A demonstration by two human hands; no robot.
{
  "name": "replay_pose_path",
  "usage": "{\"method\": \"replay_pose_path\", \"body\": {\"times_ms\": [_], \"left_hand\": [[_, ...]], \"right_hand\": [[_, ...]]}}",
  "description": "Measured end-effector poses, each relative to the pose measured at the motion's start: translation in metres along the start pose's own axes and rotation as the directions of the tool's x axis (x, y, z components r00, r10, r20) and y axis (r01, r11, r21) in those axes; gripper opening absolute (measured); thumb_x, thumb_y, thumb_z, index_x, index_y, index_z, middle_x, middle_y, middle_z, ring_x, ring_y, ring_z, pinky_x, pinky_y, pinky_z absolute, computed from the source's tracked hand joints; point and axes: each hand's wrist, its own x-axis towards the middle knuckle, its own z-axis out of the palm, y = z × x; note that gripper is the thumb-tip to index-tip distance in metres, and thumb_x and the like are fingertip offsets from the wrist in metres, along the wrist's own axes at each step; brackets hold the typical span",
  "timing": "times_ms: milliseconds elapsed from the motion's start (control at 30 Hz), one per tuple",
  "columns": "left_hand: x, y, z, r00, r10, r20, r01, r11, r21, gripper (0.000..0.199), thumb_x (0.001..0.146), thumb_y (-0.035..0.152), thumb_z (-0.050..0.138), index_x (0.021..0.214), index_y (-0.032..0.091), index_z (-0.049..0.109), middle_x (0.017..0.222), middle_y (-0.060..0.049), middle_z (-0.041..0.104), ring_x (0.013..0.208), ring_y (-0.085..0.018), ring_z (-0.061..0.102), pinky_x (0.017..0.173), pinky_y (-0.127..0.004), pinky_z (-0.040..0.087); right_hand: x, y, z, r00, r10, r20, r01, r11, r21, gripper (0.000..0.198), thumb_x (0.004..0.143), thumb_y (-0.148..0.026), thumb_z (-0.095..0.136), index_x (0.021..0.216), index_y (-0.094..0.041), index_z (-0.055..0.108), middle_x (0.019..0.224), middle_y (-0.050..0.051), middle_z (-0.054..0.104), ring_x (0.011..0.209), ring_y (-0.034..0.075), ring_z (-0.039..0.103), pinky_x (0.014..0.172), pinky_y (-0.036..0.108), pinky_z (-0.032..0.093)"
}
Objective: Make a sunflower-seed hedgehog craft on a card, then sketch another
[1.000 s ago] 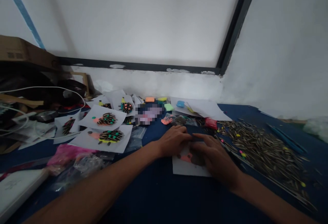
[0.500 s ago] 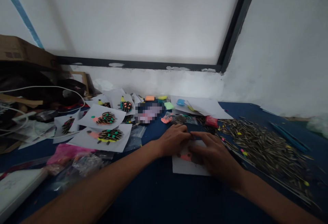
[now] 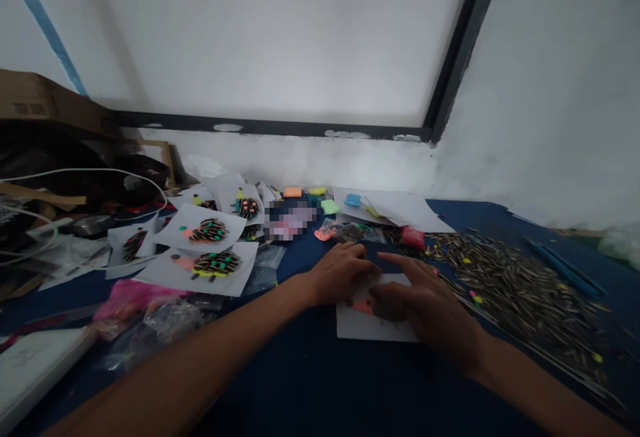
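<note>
On the tabletop (image 3: 345, 387), the paper sheet (image 3: 356, 329) is set close in, presumably for easy reach, overhung from three o'clock by the right hand (image 3: 435, 300), thumb and forefinger spread; at eleven, whether the curled left hand (image 3: 340, 274) is filled cannot be told.

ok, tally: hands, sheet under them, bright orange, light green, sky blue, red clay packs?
Left hand and right hand: 2
Paper sheet: 1
Bright orange clay pack: 1
Light green clay pack: 1
Sky blue clay pack: 1
Red clay pack: 1
Total: 7

Front ppr (image 3: 367, 329) pt. hidden, box (image 3: 30, 100) cut off
</note>
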Motion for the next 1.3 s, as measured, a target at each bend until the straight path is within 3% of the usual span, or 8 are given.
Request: {"method": "replay_pose_path", "body": {"times_ms": [200,433,567,833,1000,1300], "left_hand": [[0.001,0.000,-0.001,1.000,0.007,0.006,-0.007,1.000,0.002,0.023,0.091,0.019,0.050,0.104,0.023,0.069,0.087,-0.005,0.056,0.081,-0.016,0.050,0.075,-0.029,0.039],[0.001,0.003,-0.005,0.999,-0.015,0.036,0.015,1.000,-0.007,0.025,0.090,0.018,0.051,0.106,0.026,0.069,0.089,-0.004,0.056,0.082,-0.016,0.050,0.076,-0.029,0.039],[0.001,0.001,-0.004,0.999,-0.010,0.030,0.010,1.000,-0.008,0.025,0.090,0.019,0.053,0.107,0.028,0.070,0.089,-0.004,0.055,0.082,-0.016,0.050,0.075,-0.030,0.039],[0.001,0.006,-0.009,0.998,-0.009,0.058,0.010,1.000,-0.008,0.027,0.089,0.017,0.053,0.107,0.027,0.070,0.088,-0.004,0.054,0.082,-0.016,0.051,0.076,-0.029,0.039],[0.002,0.005,-0.008,0.997,-0.024,0.069,0.024,1.000,0.001,0.025,0.090,0.018,0.052,0.105,0.026,0.070,0.089,-0.005,0.055,0.084,-0.016,0.050,0.076,-0.029,0.039],[0.001,0.006,-0.009,0.997,-0.024,0.070,0.025,1.000,-0.009,0.023,0.091,0.021,0.052,0.105,0.025,0.070,0.091,-0.005,0.056,0.084,-0.017,0.051,0.076,-0.030,0.038]], "right_hand": [[0.001,-0.002,-0.003,0.998,-0.062,-0.018,0.061,0.998,-0.007,0.023,0.087,-0.015,0.055,0.094,-0.028,0.074,0.131,0.016,0.054,0.116,0.032,0.055,0.082,0.049,0.051],[-0.001,0.003,0.003,0.991,-0.124,-0.047,0.119,0.987,-0.105,0.020,0.083,-0.015,0.063,0.095,-0.028,0.074,0.129,0.015,0.057,0.115,0.033,0.056,0.082,0.049,0.051],[-0.003,0.006,0.005,0.994,-0.107,-0.032,0.101,0.986,-0.134,0.021,0.084,-0.015,0.061,0.094,-0.027,0.074,0.128,0.014,0.057,0.115,0.034,0.056,0.083,0.053,0.050],[-0.006,0.009,0.010,0.999,0.008,-0.041,-0.007,1.000,0.022,0.045,0.081,-0.001,0.045,0.110,-0.026,0.069,0.135,0.013,0.052,0.120,0.029,0.053,0.090,0.049,0.050],[-0.001,0.002,0.008,1.000,0.012,0.027,-0.013,1.000,0.019,0.030,0.087,-0.013,0.052,0.106,-0.026,0.071,0.134,0.015,0.052,0.119,0.032,0.053,0.089,0.050,0.049],[0.003,0.000,0.006,0.999,-0.008,0.038,0.006,0.999,0.054,0.024,0.089,-0.020,0.054,0.103,-0.029,0.072,0.134,0.011,0.053,0.118,0.030,0.053,0.089,0.050,0.049]]}}
